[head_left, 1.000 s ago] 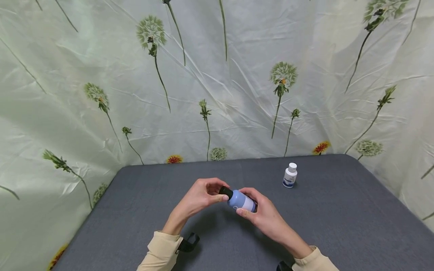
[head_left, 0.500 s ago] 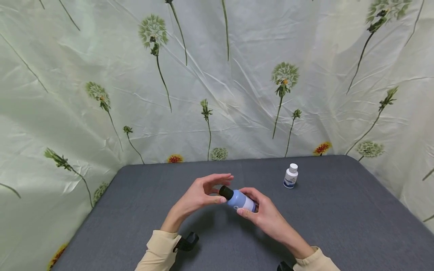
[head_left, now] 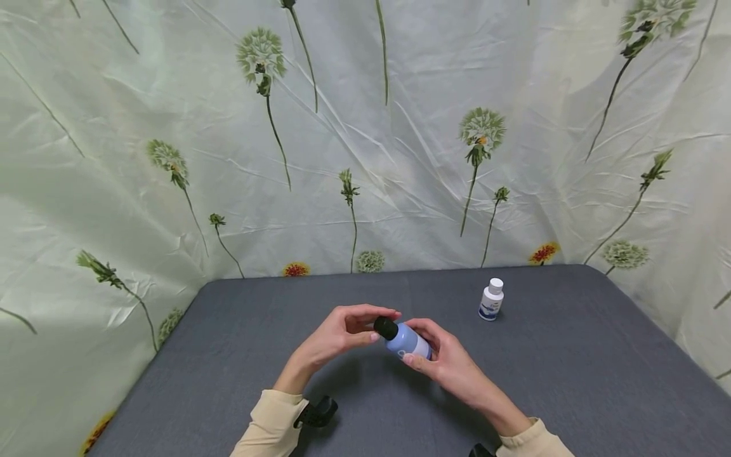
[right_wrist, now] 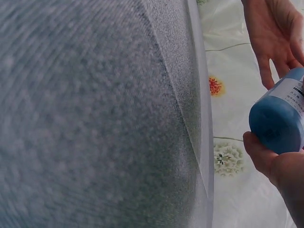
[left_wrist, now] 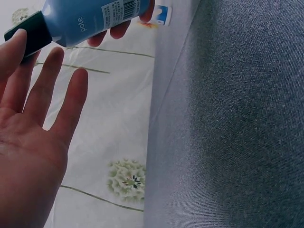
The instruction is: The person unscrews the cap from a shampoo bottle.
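A blue bottle (head_left: 402, 341) with a white label is held tilted above the table, its black cap (head_left: 385, 327) pointing up and to the left. My right hand (head_left: 451, 365) grips the body near the base, thumb on the near side. The blue base (right_wrist: 273, 124) faces the camera in the right wrist view. At the other end my left hand (head_left: 337, 333) has its thumb and index finger around the cap. In the left wrist view the thumb lies over the cap (left_wrist: 37, 39), while two other fingers (left_wrist: 71, 102) extend beneath it, apart from the bottle.
A small white bottle (head_left: 491, 301) with a white lid and blue-marked label stands upright toward the back right of the grey cloth-covered table (head_left: 257, 343). Behind the table hangs a pale curtain (head_left: 400, 139) printed with dandelions.
My left fingers spread away from the cap half a second ago and have now come back down around it. The right hand keeps its grip on the bottle.
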`<action>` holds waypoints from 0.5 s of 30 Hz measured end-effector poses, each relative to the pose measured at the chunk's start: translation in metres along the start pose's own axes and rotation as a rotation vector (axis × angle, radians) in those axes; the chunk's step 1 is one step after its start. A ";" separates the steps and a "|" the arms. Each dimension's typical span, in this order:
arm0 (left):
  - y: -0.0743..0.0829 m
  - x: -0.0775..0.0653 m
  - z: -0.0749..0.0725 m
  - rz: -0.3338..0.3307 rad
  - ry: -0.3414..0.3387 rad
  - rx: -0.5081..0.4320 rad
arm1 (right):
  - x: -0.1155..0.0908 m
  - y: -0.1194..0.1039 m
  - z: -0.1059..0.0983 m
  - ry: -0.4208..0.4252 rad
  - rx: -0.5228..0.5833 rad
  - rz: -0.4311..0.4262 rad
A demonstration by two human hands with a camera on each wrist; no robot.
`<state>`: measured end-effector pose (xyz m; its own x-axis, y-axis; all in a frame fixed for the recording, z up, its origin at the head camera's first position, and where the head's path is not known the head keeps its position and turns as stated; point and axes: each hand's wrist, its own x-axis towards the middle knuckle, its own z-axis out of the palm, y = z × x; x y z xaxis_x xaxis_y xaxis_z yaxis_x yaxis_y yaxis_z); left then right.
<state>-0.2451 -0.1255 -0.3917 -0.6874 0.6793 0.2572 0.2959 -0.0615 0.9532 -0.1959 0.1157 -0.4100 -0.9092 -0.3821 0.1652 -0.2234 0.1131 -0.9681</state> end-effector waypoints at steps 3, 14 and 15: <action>-0.001 0.000 0.001 -0.005 0.009 -0.008 | 0.000 0.001 -0.002 -0.007 0.001 -0.012; -0.001 0.002 0.007 -0.017 0.141 0.068 | 0.000 0.002 -0.004 0.009 -0.023 -0.022; -0.002 0.003 0.008 -0.015 0.154 0.087 | 0.000 0.001 -0.004 0.010 -0.024 -0.019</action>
<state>-0.2422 -0.1181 -0.3939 -0.7840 0.5588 0.2705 0.3364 0.0161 0.9416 -0.1973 0.1193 -0.4104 -0.9080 -0.3754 0.1859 -0.2494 0.1278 -0.9599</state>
